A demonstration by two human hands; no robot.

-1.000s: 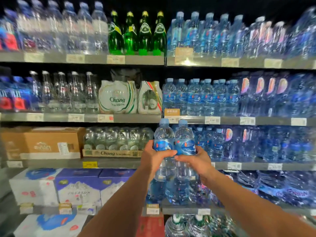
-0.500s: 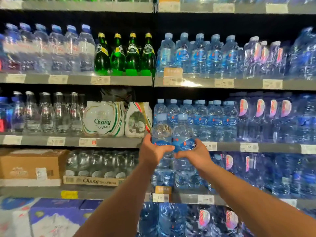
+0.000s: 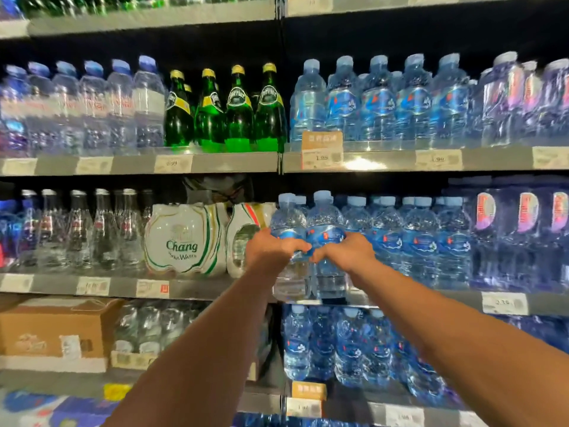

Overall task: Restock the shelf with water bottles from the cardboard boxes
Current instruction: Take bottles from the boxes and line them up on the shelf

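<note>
Two clear water bottles with pale blue caps and blue labels stand side by side at the left end of the middle shelf. My left hand grips the left bottle around its label. My right hand grips the right bottle the same way. Their bases sit at the shelf's front edge, next to a row of matching bottles on the right. A cardboard box sits on the shelf below, at the left.
White Chang soda water packs stand just left of the held bottles. Glass bottles fill the far left. Green glass bottles and more blue bottles line the shelf above. Blue bottles fill the shelf below.
Both hands have lifted the two bottles from the lower shelf's level up to the middle shelf. The view has tilted upward with them.
</note>
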